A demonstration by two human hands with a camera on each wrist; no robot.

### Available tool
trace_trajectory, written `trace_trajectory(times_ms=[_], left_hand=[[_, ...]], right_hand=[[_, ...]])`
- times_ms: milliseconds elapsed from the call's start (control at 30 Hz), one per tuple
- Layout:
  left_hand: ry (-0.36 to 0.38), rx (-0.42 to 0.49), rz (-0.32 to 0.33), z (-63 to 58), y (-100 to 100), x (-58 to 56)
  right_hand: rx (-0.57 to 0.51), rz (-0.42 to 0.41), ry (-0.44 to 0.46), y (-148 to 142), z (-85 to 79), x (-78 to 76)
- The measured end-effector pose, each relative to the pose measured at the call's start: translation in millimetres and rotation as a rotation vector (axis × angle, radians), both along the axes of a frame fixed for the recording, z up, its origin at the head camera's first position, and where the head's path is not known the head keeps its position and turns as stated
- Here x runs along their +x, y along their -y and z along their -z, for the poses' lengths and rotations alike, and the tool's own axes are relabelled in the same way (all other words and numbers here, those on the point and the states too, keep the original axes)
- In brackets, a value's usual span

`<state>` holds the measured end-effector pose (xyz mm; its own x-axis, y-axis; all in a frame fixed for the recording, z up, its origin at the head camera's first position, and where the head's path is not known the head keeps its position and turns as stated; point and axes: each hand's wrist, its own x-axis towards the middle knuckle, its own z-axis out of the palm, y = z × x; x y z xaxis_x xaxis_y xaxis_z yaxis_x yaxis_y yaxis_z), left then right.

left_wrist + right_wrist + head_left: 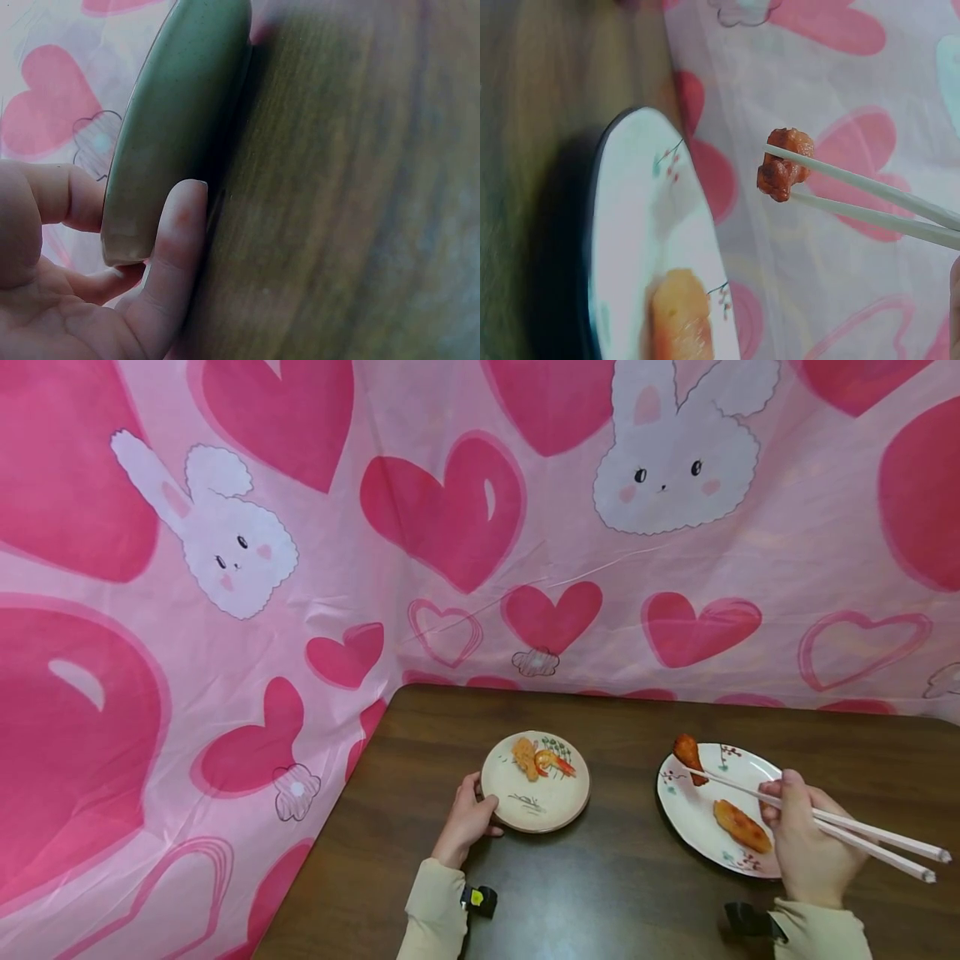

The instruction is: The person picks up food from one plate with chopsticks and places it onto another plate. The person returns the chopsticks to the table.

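My left hand (465, 818) grips the near-left rim of a small cream plate (558, 802), thumb on one side and fingers on the other. The left wrist view shows the plate's greenish side (172, 112) edge-on between them. On that plate lie a crumbed fried piece (524, 758) and a shrimp (553, 763). My right hand (817, 843) holds pale chopsticks (885, 834), whose tips pinch a reddish-brown drumstick (686, 752). In the right wrist view the drumstick (784, 165) hangs above the level of a larger white plate (697, 818). A golden oblong fried piece (742, 827) lies on this plate.
Both plates are on a dark wooden table (585, 893), the larger one to the right. A pink cloth (555, 560) with hearts and rabbits hangs behind the table and along its left. Dark wrist straps (480, 900) sit at both cuffs.
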<state>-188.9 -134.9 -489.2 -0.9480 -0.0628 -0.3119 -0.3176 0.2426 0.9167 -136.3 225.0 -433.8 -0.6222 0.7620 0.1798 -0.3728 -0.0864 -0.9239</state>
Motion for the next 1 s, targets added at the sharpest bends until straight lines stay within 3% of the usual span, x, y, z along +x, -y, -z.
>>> trace_trajectory(times_ms=[133, 300, 467, 1000], left_hand=[[0.003, 0.001, 0.001, 0.2, 0, -1.3], [0.006, 0.007, 0.003, -0.1, 1, -2.3], [0.011, 0.008, 0.001, 1.2, 0, -3.3], [-0.021, 0.022, -0.009, 1.7, -1, -2.1]], right_hand=[[-0.020, -0.015, -0.039, 5, -6.3, 1.8], [0.078, 0.005, 0.001, 12, -9.3, 4.3], [0.115, -0.004, -0.016, 14, -10.0, 4.4], [0.029, -0.047, -0.066, 24, -18.6, 1.4]])
